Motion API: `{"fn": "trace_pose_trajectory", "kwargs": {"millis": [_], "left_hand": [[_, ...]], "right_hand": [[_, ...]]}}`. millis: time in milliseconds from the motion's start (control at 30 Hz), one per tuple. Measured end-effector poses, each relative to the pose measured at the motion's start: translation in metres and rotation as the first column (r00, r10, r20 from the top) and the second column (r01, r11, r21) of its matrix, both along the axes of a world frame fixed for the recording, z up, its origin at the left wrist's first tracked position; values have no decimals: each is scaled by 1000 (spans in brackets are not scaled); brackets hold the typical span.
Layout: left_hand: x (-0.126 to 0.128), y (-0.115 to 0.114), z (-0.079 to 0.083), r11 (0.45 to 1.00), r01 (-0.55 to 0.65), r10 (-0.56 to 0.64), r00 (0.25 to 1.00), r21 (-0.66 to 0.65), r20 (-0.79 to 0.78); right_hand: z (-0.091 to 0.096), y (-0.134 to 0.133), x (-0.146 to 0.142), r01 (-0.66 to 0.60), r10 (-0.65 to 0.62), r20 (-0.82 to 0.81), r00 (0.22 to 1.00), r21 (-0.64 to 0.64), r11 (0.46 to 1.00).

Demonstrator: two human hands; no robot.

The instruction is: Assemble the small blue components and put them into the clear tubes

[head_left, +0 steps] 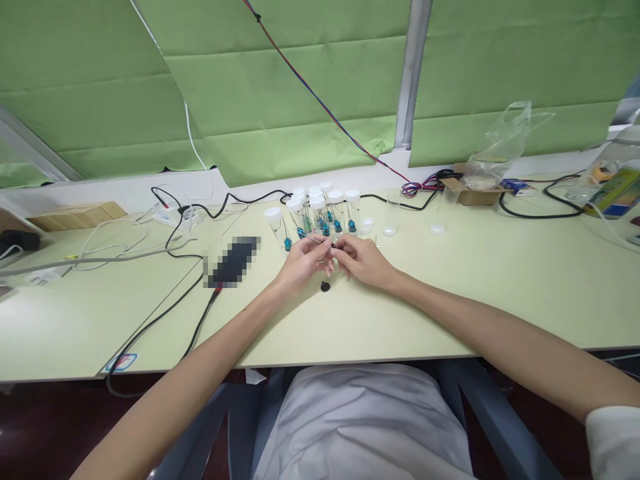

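Observation:
My left hand (304, 259) is closed in a pinch on a thin metal rod (313, 239), which points up and left past the fingers. Fingertips of my right hand (366, 261) meet the left ones and pinch a small dark piece (333, 245), too small to name, at the rod's near end. A small black round part (325, 287) lies on the table just below both hands. Right behind them stand several clear tubes with white caps (273, 213), each with a blue-green piece and thin wires inside.
Loose white lids (437, 229) lie right of the tubes. A blurred-out dark device (234, 261) with a black cable is to the left. Farther off are a cardboard box (477, 195) with a plastic bag, a wooden block (77, 217) and cables along the wall.

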State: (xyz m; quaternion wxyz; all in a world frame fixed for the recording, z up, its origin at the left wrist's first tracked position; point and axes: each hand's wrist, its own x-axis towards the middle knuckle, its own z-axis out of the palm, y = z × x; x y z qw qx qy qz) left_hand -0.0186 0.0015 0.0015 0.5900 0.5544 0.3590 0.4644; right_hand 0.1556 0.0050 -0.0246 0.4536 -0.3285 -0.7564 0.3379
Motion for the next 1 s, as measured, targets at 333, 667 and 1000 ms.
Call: {"fn": "trace_pose_trajectory", "kwargs": {"millis": [333,667,1000], "left_hand": [[-2,1,-2,1000,22,-22,1000,14,-11],[-1,-1,0,999,25,-24,999,29,-26],[1,-2,3,999,32,-34,999,38,32]], "right_hand": [[1,-1,1,-10,10,27,1000,3,1000],[-1,0,1,-9,9,24,1000,3,1000],[1,-1,1,-43,37,-120,992,-51,998]]}}
